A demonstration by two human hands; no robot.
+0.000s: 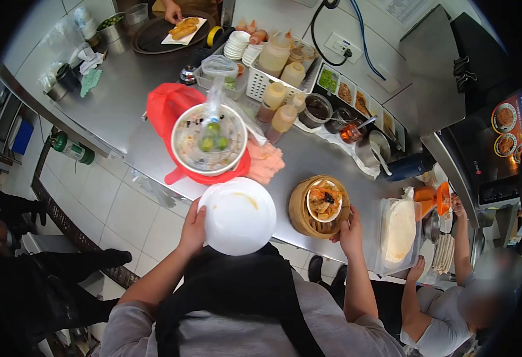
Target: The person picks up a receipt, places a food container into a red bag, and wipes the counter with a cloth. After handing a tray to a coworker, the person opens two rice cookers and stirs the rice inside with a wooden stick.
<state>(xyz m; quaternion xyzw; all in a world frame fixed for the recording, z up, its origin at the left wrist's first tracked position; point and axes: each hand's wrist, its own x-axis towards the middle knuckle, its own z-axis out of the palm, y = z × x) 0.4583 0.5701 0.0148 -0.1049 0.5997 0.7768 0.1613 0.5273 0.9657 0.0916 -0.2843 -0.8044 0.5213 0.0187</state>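
Note:
My left hand [193, 227] is closed on the left rim of a round white plate [240, 223], which carries a few yellowish-brown smears. At the counter's front edge, my right hand [350, 231] grips the right side of a round bamboo steamer [301, 208]. A small white dish of orange-brown food [325, 200] with a dark topping sits inside the steamer. Beyond the plate stands a white tub [237, 160] in a red plastic bag [170, 106], with a clear bag holding green pieces on top. A pink cloth [265, 163] lies to its right.
Sauce bottles [283, 119], a white basket [261, 89] and topping trays [345, 92] line the back wall. At right, a co-worker's hands are by a clear tray [416, 244] with a pale flat sheet. Another person's hand touches fried food [185, 28] at the far left.

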